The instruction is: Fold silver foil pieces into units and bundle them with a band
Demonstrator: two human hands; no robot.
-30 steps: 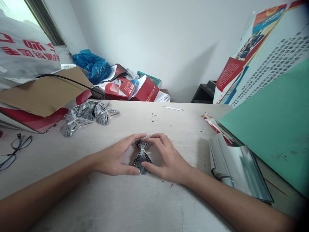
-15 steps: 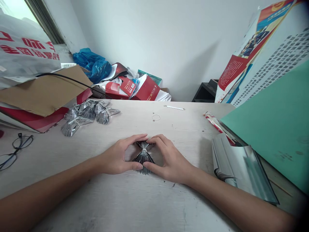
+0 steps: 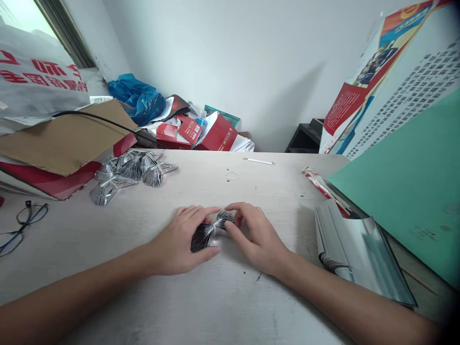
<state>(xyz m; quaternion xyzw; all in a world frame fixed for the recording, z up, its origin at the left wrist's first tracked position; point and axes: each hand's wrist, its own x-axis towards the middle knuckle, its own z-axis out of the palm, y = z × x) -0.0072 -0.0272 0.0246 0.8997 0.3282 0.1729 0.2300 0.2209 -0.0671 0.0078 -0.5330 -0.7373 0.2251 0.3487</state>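
Observation:
A small pleated silver foil bow (image 3: 210,231), tied at its middle, lies tilted on the pale wooden table (image 3: 215,297) between my hands. My left hand (image 3: 179,239) curls round its darker left fan, thumb under and fingers over it. My right hand (image 3: 253,237) pinches the right fan with thumb and forefinger. Both hands rest on the tabletop at the centre of the view.
A heap of finished silver bows (image 3: 129,172) lies at the back left beside cardboard (image 3: 64,139). A small ring (image 3: 232,176) sits behind my hands. Stacked silver sheets (image 3: 355,249) and a green board (image 3: 406,187) lie right; eyeglasses (image 3: 21,225) at the left.
The bow has turned from standing lengthwise to lying sideways and tilted. My hands have closed in from cupping its sides to gripping one fan each.

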